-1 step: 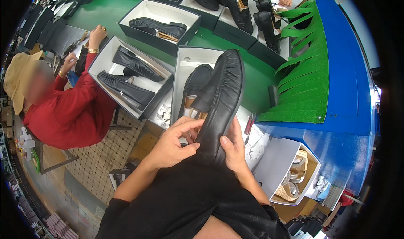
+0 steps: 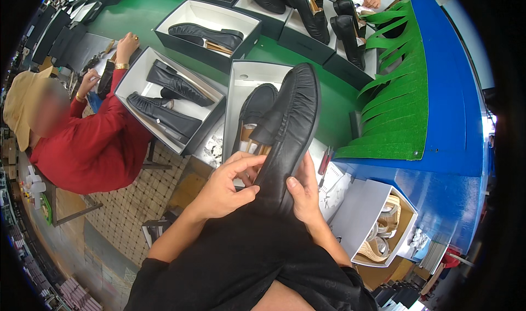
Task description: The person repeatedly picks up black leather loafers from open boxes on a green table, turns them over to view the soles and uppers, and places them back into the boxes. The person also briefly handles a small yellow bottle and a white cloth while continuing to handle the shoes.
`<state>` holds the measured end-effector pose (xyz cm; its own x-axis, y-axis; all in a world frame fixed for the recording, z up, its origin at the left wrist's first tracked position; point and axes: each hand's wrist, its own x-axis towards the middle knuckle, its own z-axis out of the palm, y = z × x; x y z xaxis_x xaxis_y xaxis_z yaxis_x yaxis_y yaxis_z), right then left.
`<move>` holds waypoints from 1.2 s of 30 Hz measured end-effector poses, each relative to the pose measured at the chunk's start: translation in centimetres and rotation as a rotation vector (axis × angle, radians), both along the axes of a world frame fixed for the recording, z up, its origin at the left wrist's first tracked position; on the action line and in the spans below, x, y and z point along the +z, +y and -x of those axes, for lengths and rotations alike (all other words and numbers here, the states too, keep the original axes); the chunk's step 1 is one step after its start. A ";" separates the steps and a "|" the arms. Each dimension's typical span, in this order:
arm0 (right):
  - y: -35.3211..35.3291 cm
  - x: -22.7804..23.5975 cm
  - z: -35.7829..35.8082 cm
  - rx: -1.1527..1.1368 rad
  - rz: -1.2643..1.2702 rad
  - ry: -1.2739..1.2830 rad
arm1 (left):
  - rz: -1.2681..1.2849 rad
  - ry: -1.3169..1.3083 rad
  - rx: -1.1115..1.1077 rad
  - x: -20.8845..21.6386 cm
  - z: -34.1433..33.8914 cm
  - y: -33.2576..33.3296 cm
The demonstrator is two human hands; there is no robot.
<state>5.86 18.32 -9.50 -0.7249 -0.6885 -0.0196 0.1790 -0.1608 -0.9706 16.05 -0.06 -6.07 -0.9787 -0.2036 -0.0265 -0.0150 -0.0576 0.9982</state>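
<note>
A black leather loafer with a gathered toe is raised in front of me, toe pointing away. My left hand grips the loafer's opening on the left side, its fingertips at the inner edge. Along the heel's right side lies my right hand, thumb pressed on the leather and the other fingers partly hidden behind. Behind the held loafer, its matching black loafer rests in an open white-lined shoe box. Something wooden-coloured shows inside the held loafer's opening.
More open boxes of black shoes stand left and ahead, including a near-left box. A green fringed mat lies on the blue surface. To the right is a box of beige sandals. A person in red sits at left; another person's hand shows far ahead.
The head of the person in red has shifted slightly left. My hands and the loafer are nearly where they were, the toe a touch farther right.
</note>
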 end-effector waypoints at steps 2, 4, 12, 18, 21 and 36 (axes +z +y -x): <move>-0.3 -0.1 0.3 -0.025 0.053 0.013 | 0.017 0.033 -0.005 -0.1 0.3 -0.2; -0.5 -0.1 0.5 -0.065 0.106 0.021 | 0.048 0.029 -0.017 0.0 0.3 -0.3; -0.9 0.6 0.7 -0.133 0.178 0.031 | 0.121 0.037 0.025 0.1 0.5 -0.2; -0.9 0.2 0.6 -0.090 0.148 -0.006 | 0.138 0.001 0.035 -0.3 0.5 -0.4; -0.7 -0.2 0.6 -0.106 0.094 -0.008 | 0.132 -0.008 0.029 -0.3 0.4 -0.4; 0.9 -2.7 2.5 -0.240 -0.275 -0.228 | -0.032 -0.274 0.217 -6.5 1.3 -0.1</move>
<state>3.31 19.22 -12.23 -0.8198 -0.4474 -0.3574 0.3832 0.0352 -0.9230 14.79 -0.15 -12.62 -0.8681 -0.4012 -0.2923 -0.2664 -0.1203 0.9563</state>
